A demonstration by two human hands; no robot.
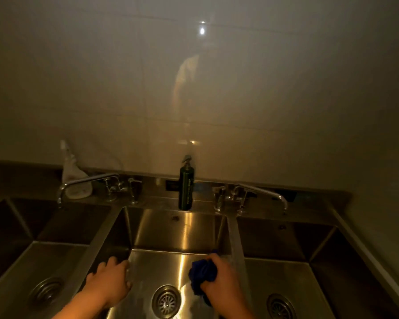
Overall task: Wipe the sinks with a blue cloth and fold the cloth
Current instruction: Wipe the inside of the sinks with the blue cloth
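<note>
Three steel sinks lie side by side below me: the left sink [55,256], the middle sink [171,229] and the right sink [286,245]. My right hand [221,280] grips a bunched blue cloth [202,276] inside the middle sink, near its right wall and above the round drain [165,301]. My left hand [110,282] rests with fingers spread on the divider between the left and middle sinks, holding nothing.
A dark green spray bottle [186,187] stands on the back ledge behind the middle sink. Two swivel faucets [88,180] [260,192] reach over the outer sinks. A white cloth or bag [75,180] leans on the tiled wall at back left. The lighting is dim.
</note>
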